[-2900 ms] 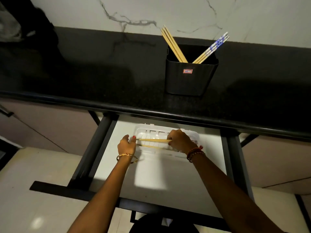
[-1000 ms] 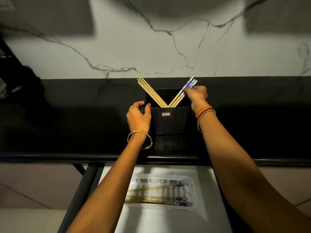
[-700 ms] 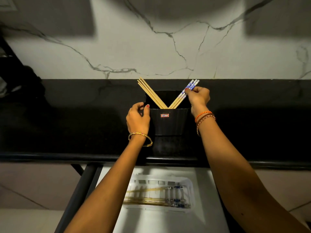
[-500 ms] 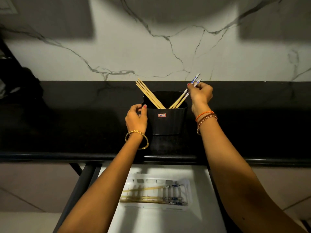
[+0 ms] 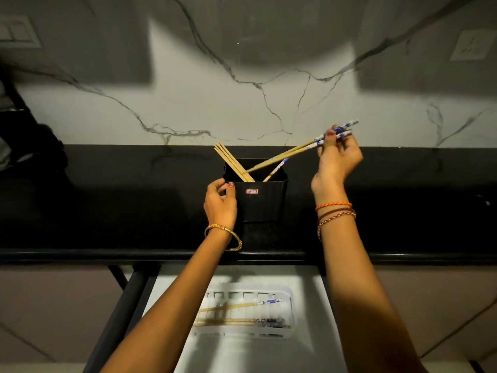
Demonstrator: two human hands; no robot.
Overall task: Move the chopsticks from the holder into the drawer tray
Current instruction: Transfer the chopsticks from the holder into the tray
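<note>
Chopsticks [image 5: 293, 151] with blue-patterned tops are pinched as a pair near their upper ends by the right hand [image 5: 339, 157], whose fingers are curled round them. The pair is tilted steeply to the right, with the lower tips just at the mouth of the holder [image 5: 259, 199] and the patterned ends raised above the hand. The holder, a black square cup with a small red-and-white label on its front wall, stands on the black desk [image 5: 107, 205] about midway along it, between the front edge and the back edge at the marble wall [image 5: 242, 103].

A bundle of plain wooden chopsticks [image 5: 232, 164] is leaned against the left rear corner of the holder, and one more blue-patterned chopstick [image 5: 277, 169] is propped inside toward the right. The upper left edge of the holder is gripped by the left hand [image 5: 220, 203], thumb and fingers curled against the rim. A gold bangle [image 5: 224, 236] is worn on the left wrist and several thread and bead bracelets [image 5: 334, 212] on the right.

Below the front edge of the desk an open drawer [image 5: 309, 305] is seen, with a white slotted tray [image 5: 289, 313] set in it. Several chopsticks [image 5: 236, 314], plain and patterned, are laid lengthwise in the tray.
</note>
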